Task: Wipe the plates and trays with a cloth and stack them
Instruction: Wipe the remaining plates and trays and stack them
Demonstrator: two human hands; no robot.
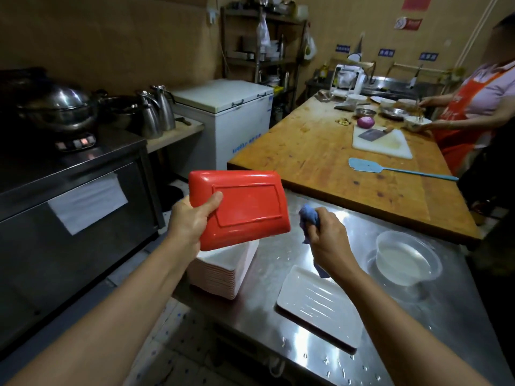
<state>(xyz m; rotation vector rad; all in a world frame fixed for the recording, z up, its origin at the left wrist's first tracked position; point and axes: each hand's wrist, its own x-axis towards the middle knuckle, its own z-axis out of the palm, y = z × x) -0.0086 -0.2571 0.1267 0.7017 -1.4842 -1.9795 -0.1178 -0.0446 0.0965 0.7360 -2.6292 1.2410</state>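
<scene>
Our left hand (192, 218) pinches the light, stiff, wet-slick red tray (242, 210) by its near-left edge, our right hand (328, 240) clutching the soft blue cloth (309, 217).

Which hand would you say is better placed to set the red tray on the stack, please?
Left. The left hand already grips the red tray directly above the stack; the right hand holds the cloth.

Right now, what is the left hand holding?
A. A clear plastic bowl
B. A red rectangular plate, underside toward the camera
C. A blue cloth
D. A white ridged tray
B: the left hand grips the red rectangular plate by its edge, raised foot facing the camera, above the stack of plates; the right hand holds the blue cloth.
</scene>
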